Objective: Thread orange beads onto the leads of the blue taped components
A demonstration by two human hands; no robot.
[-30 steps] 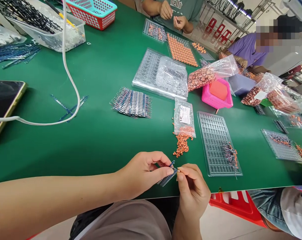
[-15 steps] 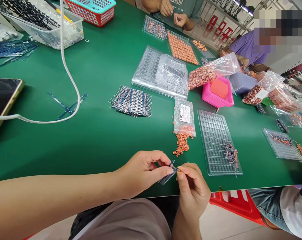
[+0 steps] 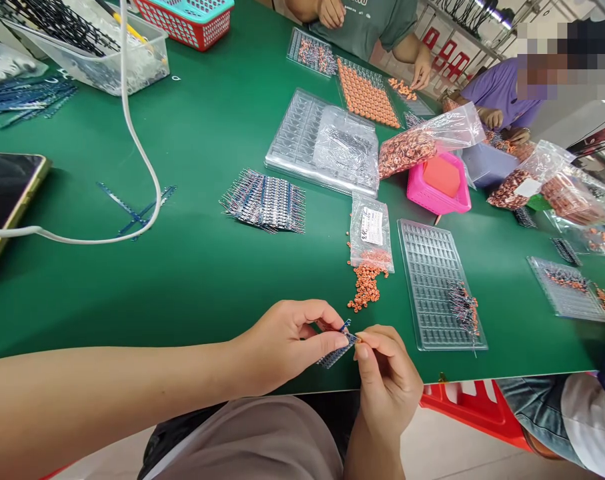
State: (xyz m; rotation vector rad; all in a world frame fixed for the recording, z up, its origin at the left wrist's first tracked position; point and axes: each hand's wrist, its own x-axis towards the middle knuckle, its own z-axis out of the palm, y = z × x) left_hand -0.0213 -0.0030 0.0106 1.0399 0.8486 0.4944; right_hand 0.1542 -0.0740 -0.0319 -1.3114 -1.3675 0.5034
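Note:
Near the table's front edge, my left hand [image 3: 302, 340] pinches a strip of small blue circuit boards [image 3: 335, 353] between thumb and fingers. Just right of it, my right hand [image 3: 388, 370] has its thumb and index fingertips closed at the end of the strip. Whatever tiny piece sits in that right pinch is mostly hidden, with only a speck of orange showing. Beyond my hands lies a loose pile of small orange round parts [image 3: 366, 288], spilling from a labelled clear bag [image 3: 371, 230]. To the right, a clear ribbed tray [image 3: 429, 287] carries several wired pieces with orange ends [image 3: 463, 310].
A stack of board strips [image 3: 267, 203] lies ahead, with a clear plastic tray [image 3: 297, 143] behind. A white cable [image 3: 145, 157] loops over the left side near a phone [image 3: 12, 200]. A pink basket [image 3: 439, 193] stands right. Co-workers sit across the table and at right.
My two hands keep almost the same pose on the strip. Across the table, a co-worker's hand has moved right to the orange pieces there.

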